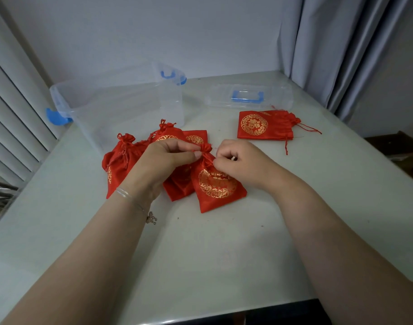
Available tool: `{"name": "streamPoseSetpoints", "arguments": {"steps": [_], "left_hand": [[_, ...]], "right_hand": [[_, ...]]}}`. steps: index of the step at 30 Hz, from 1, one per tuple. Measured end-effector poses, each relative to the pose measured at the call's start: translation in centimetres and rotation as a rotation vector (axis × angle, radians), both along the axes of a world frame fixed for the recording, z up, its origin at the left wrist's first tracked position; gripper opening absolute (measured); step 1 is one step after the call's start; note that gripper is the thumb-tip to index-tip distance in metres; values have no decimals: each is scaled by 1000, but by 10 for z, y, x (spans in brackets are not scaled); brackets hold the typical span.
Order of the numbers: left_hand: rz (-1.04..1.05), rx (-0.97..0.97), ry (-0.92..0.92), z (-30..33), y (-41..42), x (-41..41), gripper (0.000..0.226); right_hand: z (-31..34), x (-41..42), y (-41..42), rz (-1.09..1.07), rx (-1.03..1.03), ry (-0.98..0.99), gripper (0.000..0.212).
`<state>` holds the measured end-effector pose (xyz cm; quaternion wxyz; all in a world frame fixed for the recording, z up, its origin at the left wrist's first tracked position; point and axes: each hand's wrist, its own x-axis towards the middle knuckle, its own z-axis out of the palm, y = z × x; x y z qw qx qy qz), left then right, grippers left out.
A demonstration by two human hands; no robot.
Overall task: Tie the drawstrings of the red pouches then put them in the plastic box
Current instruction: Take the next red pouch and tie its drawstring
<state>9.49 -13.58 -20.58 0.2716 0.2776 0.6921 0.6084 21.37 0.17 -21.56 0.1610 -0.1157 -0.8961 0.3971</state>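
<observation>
A red pouch with a gold emblem lies in the middle of the table, its neck gathered. My left hand pinches the gathered neck and drawstring from the left. My right hand pinches the drawstring at the neck from the right. Several more red pouches lie in a pile behind and under my left hand, some with tied necks. Another red pouch lies flat at the right with loose strings trailing. The clear plastic box with blue latches stands open at the back left.
The box's clear lid with a blue handle lies at the back right. A grey curtain hangs at the right, white slats at the left. The table's front edge is near me.
</observation>
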Motion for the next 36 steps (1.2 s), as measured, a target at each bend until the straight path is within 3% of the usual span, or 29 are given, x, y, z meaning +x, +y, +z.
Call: {"name": "streamPoseSetpoints", "arguments": {"steps": [5, 8, 14, 23, 28, 31, 36], "left_hand": [[-58, 14, 147, -1, 1, 6, 14], [-114, 25, 217, -1, 1, 9, 9], [-24, -7, 414, -5, 5, 13, 15], [87, -96, 749, -7, 4, 9, 11], [91, 21, 913, -8, 3, 13, 11], [77, 55, 999, -9, 4, 13, 12], [61, 39, 1087, -13, 4, 11, 8]], "right_hand": [[4, 0, 4, -24, -80, 209, 15], [1, -2, 2, 31, -69, 95, 23], [-3, -5, 0, -93, -52, 8, 8], [-5, -6, -12, -122, 68, 157, 9], [-4, -10, -5, -224, -156, 124, 39], [-3, -6, 0, -140, -358, 101, 14], [2, 0, 4, -16, -417, 84, 22]]}}
